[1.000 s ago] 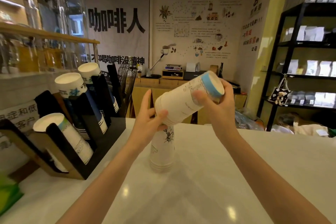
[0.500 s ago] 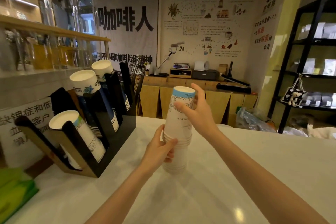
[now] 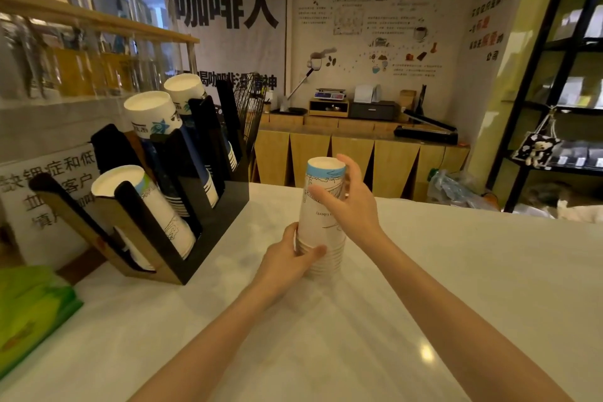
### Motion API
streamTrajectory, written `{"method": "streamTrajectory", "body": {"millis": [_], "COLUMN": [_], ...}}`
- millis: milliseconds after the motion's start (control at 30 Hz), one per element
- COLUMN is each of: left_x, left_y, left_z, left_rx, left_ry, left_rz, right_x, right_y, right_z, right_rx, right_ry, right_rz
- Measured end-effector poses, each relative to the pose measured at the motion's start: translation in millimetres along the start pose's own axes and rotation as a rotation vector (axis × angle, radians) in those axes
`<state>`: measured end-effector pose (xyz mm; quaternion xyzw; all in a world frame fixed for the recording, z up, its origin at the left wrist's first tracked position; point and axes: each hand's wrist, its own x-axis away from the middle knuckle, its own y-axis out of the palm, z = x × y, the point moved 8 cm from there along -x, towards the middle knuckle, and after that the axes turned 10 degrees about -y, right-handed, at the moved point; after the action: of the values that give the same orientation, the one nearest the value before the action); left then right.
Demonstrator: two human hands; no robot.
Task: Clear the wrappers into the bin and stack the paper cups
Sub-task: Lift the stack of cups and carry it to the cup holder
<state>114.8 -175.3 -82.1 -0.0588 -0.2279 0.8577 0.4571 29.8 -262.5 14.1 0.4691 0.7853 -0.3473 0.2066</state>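
A stack of white paper cups (image 3: pixel 321 225) stands upside down on the white counter (image 3: pixel 456 287), its top cup banded in light blue. My left hand (image 3: pixel 288 259) grips the rims at the bottom of the stack from the left. My right hand (image 3: pixel 350 206) wraps the upper cups from the right, thumb across the front. No wrappers or bin are in view.
A black and wood cup holder (image 3: pixel 195 206) with three slanted rows of cups stands at the left. A green packet (image 3: pixel 29 313) lies at the counter's near left edge. Plastic bags (image 3: pixel 456 189) sit beyond the far edge, a black shelf (image 3: pixel 554 91) at right.
The tilted batch of cups in my right hand has come upright and slid down onto the standing stack. My left hand moved down to the stack's base.
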Motion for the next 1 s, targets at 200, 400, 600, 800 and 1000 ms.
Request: {"method": "streamTrajectory", "body": {"millis": [200,400,600,800,1000], "left_x": [-8,-7,-8,17,78], "left_y": [-3,4,-3,-51,-136], "left_z": [-11,-11,-8,29,83], "left_rx": [-0.065,0.22,0.283,0.244,0.109], "left_ry": [-0.006,0.032,0.006,0.168,0.461], "left_rz": [0.067,-0.054,-0.043,0.12,0.431], "right_x": [23,60,62,39,7], "right_y": [9,31,37,32,44], "right_z": [45,65,54,3,-98], "right_rx": [-0.232,-0.329,-0.467,-0.583,-0.702], "right_ry": [0.377,0.493,0.511,0.4,0.129], "right_rz": [-0.12,-0.158,-0.058,-0.004,-0.05]}}
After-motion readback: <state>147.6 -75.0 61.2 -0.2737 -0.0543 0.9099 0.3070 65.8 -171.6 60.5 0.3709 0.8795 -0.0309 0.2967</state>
